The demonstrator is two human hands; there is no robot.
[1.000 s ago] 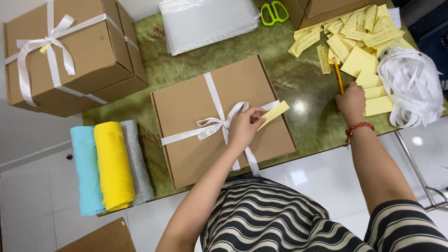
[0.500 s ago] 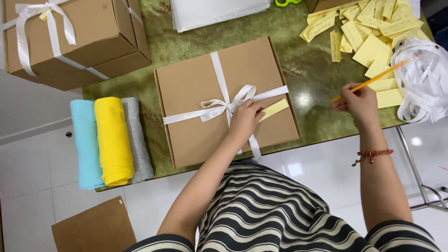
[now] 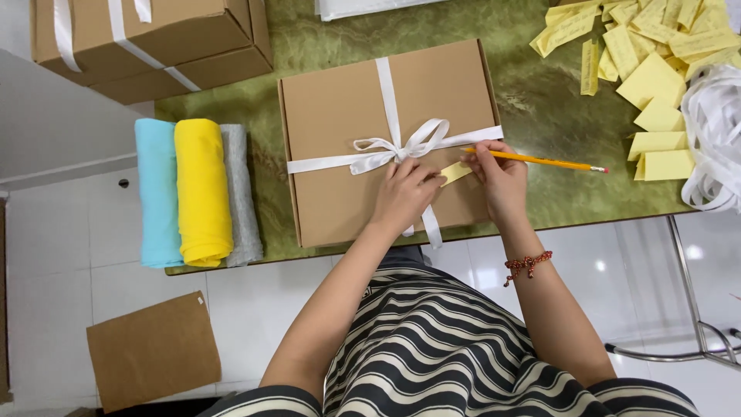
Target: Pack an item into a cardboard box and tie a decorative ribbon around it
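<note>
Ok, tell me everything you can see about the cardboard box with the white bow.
The cardboard box is flat, brown and closed, lying on the green table. A white ribbon crosses it both ways, tied in a bow. The left hand presses a small yellow slip onto it; the right hand holds a pencil there.

Three rolled cloths (image 3: 197,193) lie side by side: one blue, one yellow, one grey. One ribboned box (image 3: 386,139) sits centre; one pencil (image 3: 540,161), one flat cardboard sheet (image 3: 154,351).

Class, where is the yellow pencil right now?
In the head view, the yellow pencil is held in the right hand, over the ribboned cardboard box's right edge, pointing toward the yellow paper slips.
</note>
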